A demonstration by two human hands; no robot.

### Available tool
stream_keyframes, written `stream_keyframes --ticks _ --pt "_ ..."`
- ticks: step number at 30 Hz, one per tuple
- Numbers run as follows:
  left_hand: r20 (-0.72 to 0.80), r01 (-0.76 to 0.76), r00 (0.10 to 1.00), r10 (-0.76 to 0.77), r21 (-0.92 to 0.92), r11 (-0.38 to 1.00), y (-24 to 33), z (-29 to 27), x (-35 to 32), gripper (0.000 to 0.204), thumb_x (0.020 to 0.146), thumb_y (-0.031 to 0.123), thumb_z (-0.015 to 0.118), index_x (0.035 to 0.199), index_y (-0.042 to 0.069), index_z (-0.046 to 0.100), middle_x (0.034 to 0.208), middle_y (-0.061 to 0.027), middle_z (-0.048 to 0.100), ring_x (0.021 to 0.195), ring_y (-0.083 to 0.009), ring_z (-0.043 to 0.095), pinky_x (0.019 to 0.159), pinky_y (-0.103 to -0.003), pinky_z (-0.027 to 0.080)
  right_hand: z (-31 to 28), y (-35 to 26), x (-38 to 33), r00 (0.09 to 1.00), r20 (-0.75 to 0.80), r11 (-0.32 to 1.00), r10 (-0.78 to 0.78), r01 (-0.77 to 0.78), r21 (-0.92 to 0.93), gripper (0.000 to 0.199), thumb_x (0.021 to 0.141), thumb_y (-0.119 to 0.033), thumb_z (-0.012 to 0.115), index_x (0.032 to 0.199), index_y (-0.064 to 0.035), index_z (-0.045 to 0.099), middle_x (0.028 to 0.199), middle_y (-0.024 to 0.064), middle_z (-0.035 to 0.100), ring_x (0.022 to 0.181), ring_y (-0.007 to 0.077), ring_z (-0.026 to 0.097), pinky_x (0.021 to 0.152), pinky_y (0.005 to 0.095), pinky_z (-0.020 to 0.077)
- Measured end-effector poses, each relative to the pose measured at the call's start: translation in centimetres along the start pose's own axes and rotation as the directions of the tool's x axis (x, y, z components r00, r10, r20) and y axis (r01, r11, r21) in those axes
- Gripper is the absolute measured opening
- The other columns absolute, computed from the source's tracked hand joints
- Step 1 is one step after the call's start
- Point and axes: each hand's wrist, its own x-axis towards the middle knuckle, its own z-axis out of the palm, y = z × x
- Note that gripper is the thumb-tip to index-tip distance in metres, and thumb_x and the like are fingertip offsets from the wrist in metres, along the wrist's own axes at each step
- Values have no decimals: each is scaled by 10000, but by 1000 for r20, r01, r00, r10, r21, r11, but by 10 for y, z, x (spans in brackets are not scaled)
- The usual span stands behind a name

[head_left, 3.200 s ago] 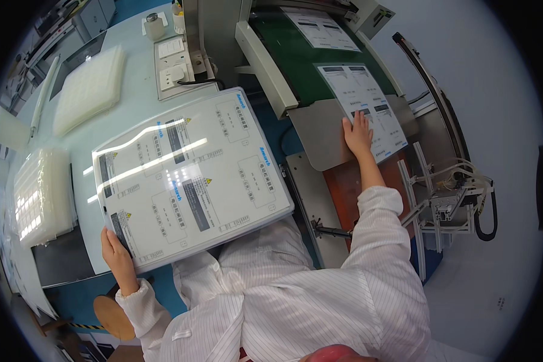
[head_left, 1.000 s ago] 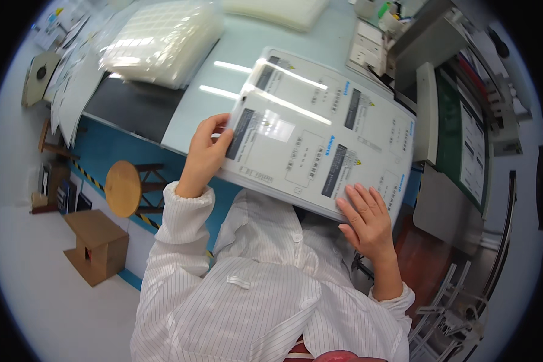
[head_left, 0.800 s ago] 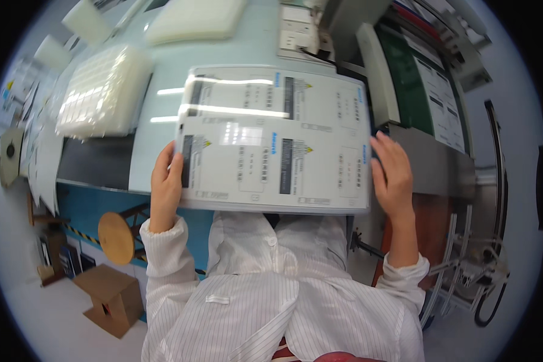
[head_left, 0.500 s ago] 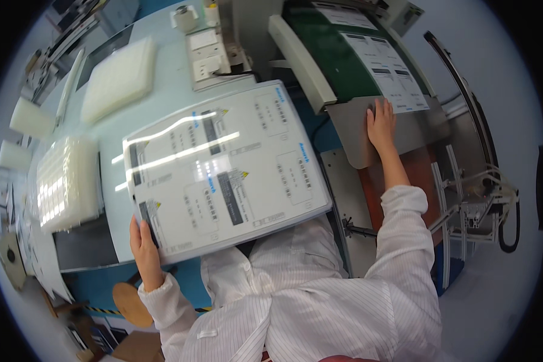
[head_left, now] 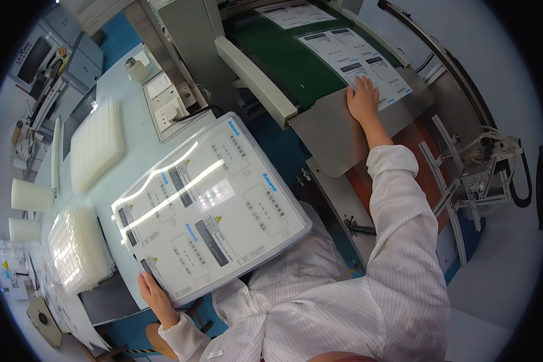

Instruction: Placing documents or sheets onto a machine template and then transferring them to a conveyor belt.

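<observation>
A thick stack of printed plastic sheets [head_left: 223,208], white with dark panels and blue lettering, lies tilted across the table's near edge, partly above my lap. My left hand [head_left: 157,297] grips its lower left edge, with some fingers hidden. To the right, my right hand [head_left: 364,99] lies flat with its fingers stretched out. Its fingertips are on the near end of a printed sheet [head_left: 362,63], which passes from a green conveyor belt [head_left: 271,54] onto a grey metal plate [head_left: 332,136]. Farther up the belt lies another printed sheet [head_left: 294,13].
Stacks of translucent white sheets stand left on the table, one nearer [head_left: 78,250] and one farther [head_left: 96,145]. A socket panel [head_left: 166,108] and a small metal-capped bottle [head_left: 136,69] sit toward the back. At the right rises a metal frame with hoses [head_left: 476,181].
The view has swung right. The printed sheet sits lower on the metal plate, and my right hand now touches its near end. My left hand stays on the stack's edge.
</observation>
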Motion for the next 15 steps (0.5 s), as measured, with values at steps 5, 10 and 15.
stream_keyframes --ticks 5,10,15 --pt "17 -21 1000 21 -4 1000 -2 -1 1 370 1040 306 450 1103 -42 559 964 -56 580 868 -120 481 788 -262 421 -6 -10 -1 985 124 992 121 -118 -36 635 973 -445 386 1461 -43 343 1534 189 303 1438 344 237 1155 542 160" --pt "32 -35 999 34 44 998 -7 -5 4 352 1042 290 443 1072 -42 555 935 -69 575 843 -121 482 766 -264 422 -24 -18 -23 933 324 987 156 -155 -29 773 962 -578 311 1518 -48 222 1590 162 177 1480 317 117 1178 515 68" --pt "25 -62 998 61 34 998 -3 -2 3 331 1043 273 437 1026 -37 550 898 -64 557 815 -122 467 747 -267 415 -57 -38 -87 939 339 996 61 -78 36 858 928 -640 361 1524 -46 196 1591 182 154 1482 331 90 1176 522 42"
